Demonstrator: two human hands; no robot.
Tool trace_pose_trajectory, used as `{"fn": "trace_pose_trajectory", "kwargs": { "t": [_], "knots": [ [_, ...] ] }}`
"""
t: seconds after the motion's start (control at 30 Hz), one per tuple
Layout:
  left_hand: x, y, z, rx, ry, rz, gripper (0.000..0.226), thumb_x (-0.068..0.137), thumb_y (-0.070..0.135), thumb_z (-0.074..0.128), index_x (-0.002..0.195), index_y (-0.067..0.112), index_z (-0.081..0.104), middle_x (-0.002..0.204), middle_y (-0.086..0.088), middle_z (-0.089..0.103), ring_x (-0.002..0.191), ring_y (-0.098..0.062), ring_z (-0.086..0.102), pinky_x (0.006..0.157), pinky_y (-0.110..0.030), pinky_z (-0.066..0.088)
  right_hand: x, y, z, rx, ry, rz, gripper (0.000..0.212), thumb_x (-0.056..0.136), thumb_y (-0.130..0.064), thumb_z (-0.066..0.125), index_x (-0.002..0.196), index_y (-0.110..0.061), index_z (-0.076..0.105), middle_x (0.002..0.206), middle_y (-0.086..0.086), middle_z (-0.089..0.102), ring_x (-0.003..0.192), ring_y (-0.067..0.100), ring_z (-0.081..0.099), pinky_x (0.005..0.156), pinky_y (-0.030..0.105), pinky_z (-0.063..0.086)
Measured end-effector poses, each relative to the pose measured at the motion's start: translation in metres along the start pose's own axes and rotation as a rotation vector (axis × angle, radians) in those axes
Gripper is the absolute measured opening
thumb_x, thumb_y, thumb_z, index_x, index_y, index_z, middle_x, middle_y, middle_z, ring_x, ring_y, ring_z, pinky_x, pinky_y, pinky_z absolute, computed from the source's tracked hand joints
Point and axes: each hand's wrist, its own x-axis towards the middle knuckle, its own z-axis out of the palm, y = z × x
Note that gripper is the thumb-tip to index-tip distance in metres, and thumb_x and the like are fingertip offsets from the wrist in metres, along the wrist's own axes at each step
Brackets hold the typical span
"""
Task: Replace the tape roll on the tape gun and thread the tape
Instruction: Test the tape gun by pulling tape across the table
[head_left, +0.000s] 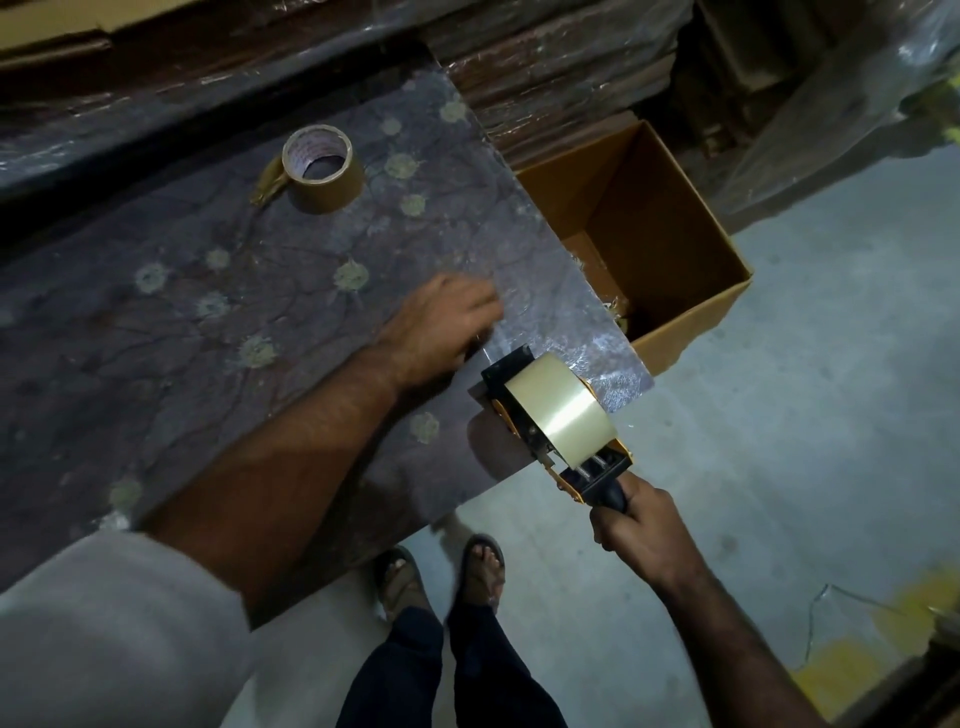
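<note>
Gripping the tape gun (558, 441) handle at the table (208, 312) corner, right hand (636, 530) fingers clamped, clear roll (558, 410) seated; left hand (441, 327) beside it, fingers unclear; threading seemingly remains.

No text can be read — the brown tape roll (323, 169) on the surface (156, 312) carries small reddish printing inside its core, too blurred to make out.
</note>
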Motion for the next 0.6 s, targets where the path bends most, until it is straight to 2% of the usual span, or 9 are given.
{"fn": "trace_pose_trajectory", "kwargs": {
  "t": [0.03, 0.1, 0.17, 0.23, 0.27, 0.37, 0.43, 0.53, 0.6],
  "knots": [
    [-0.007, 0.001, 0.006, -0.097, -0.059, 0.003, 0.032, 0.089, 0.012, 0.060, 0.120, 0.016, 0.064, 0.128, -0.006, 0.064, 0.123, -0.026, 0.056, 0.109, -0.042, 0.044, 0.000, 0.001, 0.000, 0.003, -0.002, 0.000, 0.010, 0.060, -0.023, 0.053, 0.069, -0.023, 0.059, 0.062, 0.008, 0.066, 0.062, 0.032, 0.064, 0.061, 0.045, 0.055],
    [-0.015, -0.002, 0.016, -0.247, -0.135, -0.053, 0.040, 0.096, 0.010, 0.054, 0.135, 0.015, 0.061, 0.144, -0.007, 0.060, 0.135, -0.024, 0.053, 0.117, -0.043, 0.038, 0.002, 0.004, 0.001, 0.008, 0.003, 0.003, 0.013, 0.061, -0.030, 0.056, 0.072, -0.026, 0.062, 0.063, 0.006, 0.067, 0.062, 0.030, 0.065, 0.064, 0.047, 0.056],
    [-0.018, -0.002, 0.020, -0.267, -0.161, -0.090, 0.044, 0.105, 0.025, 0.044, 0.148, 0.016, 0.048, 0.159, -0.003, 0.043, 0.146, -0.018, 0.040, 0.123, -0.043, 0.028, 0.003, 0.006, 0.003, 0.018, 0.013, 0.000, 0.021, 0.060, -0.042, 0.057, 0.077, -0.033, 0.065, 0.066, 0.004, 0.069, 0.066, 0.030, 0.066, 0.067, 0.048, 0.059],
    [-0.017, 0.006, 0.020, -0.263, -0.158, -0.130, 0.046, 0.108, 0.034, 0.035, 0.149, 0.017, 0.047, 0.162, -0.002, 0.038, 0.149, -0.017, 0.036, 0.124, -0.045, 0.025, 0.004, 0.007, 0.004, 0.017, 0.025, 0.006, 0.021, 0.060, -0.047, 0.061, 0.077, -0.036, 0.065, 0.064, 0.003, 0.068, 0.066, 0.030, 0.066, 0.067, 0.046, 0.058],
    [-0.017, 0.011, 0.021, -0.265, -0.146, -0.157, 0.046, 0.108, 0.036, 0.034, 0.148, 0.016, 0.048, 0.162, -0.003, 0.038, 0.150, -0.018, 0.036, 0.124, -0.045, 0.024, 0.003, 0.006, 0.004, 0.006, 0.035, 0.011, 0.019, 0.062, -0.047, 0.064, 0.074, -0.033, 0.065, 0.062, 0.002, 0.066, 0.066, 0.031, 0.065, 0.067, 0.044, 0.058],
    [-0.016, 0.029, 0.022, -0.226, -0.100, -0.259, 0.048, 0.107, 0.043, 0.037, 0.147, 0.018, 0.046, 0.162, -0.003, 0.040, 0.148, -0.021, 0.039, 0.122, -0.047, 0.024, -0.005, 0.010, 0.002, -0.030, 0.059, 0.027, 0.026, 0.075, -0.047, 0.071, 0.069, -0.023, 0.064, 0.058, 0.003, 0.064, 0.063, 0.029, 0.065, 0.065, 0.043, 0.057],
    [-0.013, 0.036, 0.023, -0.208, -0.076, -0.328, 0.054, 0.104, 0.051, 0.040, 0.147, 0.019, 0.043, 0.160, -0.003, 0.042, 0.147, -0.023, 0.040, 0.122, -0.048, 0.023, -0.018, 0.020, -0.002, -0.041, 0.080, 0.063, 0.033, 0.076, -0.050, 0.072, 0.069, -0.019, 0.065, 0.055, 0.005, 0.062, 0.058, 0.029, 0.063, 0.063, 0.044, 0.056],
    [-0.012, 0.049, 0.023, -0.236, -0.081, -0.396, 0.078, 0.092, 0.068, 0.051, 0.151, 0.019, 0.038, 0.164, -0.005, 0.034, 0.151, -0.025, 0.033, 0.123, -0.050, 0.019, -0.042, 0.036, -0.006, -0.053, 0.094, 0.104, 0.036, 0.073, -0.051, 0.070, 0.064, -0.016, 0.063, 0.054, 0.009, 0.063, 0.055, 0.032, 0.063, 0.060, 0.048, 0.057],
    [-0.015, 0.058, 0.024, -0.253, -0.117, -0.442, 0.100, 0.082, 0.077, 0.058, 0.156, 0.018, 0.027, 0.168, -0.005, 0.023, 0.155, -0.028, 0.023, 0.124, -0.050, 0.015, -0.051, 0.042, -0.005, -0.030, 0.098, 0.123, 0.034, 0.067, -0.052, 0.061, 0.066, -0.020, 0.069, 0.057, 0.006, 0.068, 0.056, 0.027, 0.066, 0.062, 0.046, 0.059]
  ]
}}
